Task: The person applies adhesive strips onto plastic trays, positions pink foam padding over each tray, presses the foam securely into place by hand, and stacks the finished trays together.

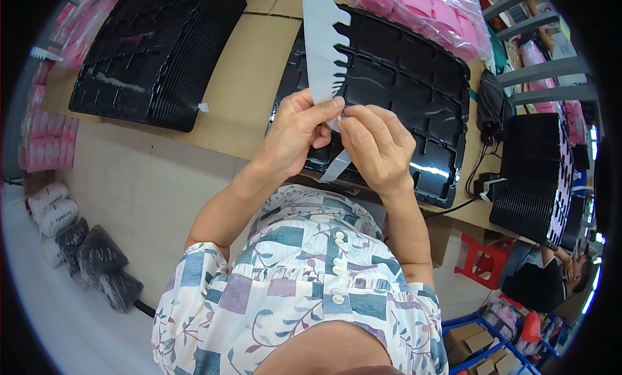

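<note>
My left hand (297,132) and my right hand (378,145) meet in front of my chest, both pinching a long white paper strip (322,44) with a jagged, toothed right edge. The strip runs up from my fingers to the top of the view, and a short tail (337,166) hangs below my hands. My left thumb and forefinger grip its lower part. My right fingertips pinch the strip's edge beside them. Just behind my hands lies a stack of black plastic compartment trays (414,96) on the cardboard-covered table (246,83).
A second stack of black trays (152,51) sits at the far left of the table, a third (534,177) at the right edge. Pink packets in clear bags (427,15) lie behind. Wrapped rolls (78,239) lie on the floor left. A red stool (484,258) and another person (551,278) are lower right.
</note>
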Action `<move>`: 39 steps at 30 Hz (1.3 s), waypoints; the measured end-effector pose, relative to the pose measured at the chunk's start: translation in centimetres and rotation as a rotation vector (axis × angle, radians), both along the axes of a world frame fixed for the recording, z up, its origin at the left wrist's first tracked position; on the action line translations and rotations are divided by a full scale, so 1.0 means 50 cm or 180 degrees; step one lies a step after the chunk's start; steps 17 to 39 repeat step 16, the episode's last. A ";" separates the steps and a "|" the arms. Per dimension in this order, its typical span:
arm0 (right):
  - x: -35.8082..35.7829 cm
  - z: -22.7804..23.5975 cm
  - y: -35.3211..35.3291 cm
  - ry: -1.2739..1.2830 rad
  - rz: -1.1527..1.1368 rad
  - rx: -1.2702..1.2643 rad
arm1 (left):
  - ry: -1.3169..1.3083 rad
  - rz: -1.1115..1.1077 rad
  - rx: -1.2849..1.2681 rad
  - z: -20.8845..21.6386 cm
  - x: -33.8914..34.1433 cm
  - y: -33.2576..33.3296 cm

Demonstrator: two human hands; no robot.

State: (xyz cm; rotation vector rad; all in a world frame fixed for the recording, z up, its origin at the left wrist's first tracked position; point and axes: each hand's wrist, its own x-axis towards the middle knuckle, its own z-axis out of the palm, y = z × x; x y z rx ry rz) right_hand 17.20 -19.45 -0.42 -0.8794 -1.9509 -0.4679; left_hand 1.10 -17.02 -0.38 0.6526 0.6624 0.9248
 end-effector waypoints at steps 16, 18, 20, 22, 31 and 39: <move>-0.021 0.035 -0.029 0.1097 -0.0434 -0.1760 | -0.0075 0.0351 0.0800 -0.017 0.005 -0.016; -0.021 0.035 -0.029 0.1097 -0.0434 -0.1760 | -0.0075 0.0351 0.0800 -0.017 0.005 -0.016; -0.021 0.035 -0.029 0.1097 -0.0434 -0.1760 | -0.0075 0.0351 0.0800 -0.017 0.005 -0.016; -0.021 0.035 -0.029 0.1097 -0.0434 -0.1760 | -0.0075 0.0351 0.0800 -0.017 0.005 -0.016; -0.021 0.035 -0.029 0.1097 -0.0434 -0.1760 | -0.0075 0.0351 0.0800 -0.017 0.005 -0.016; -0.021 0.035 -0.029 0.1097 -0.0434 -0.1760 | -0.0075 0.0351 0.0800 -0.017 0.005 -0.016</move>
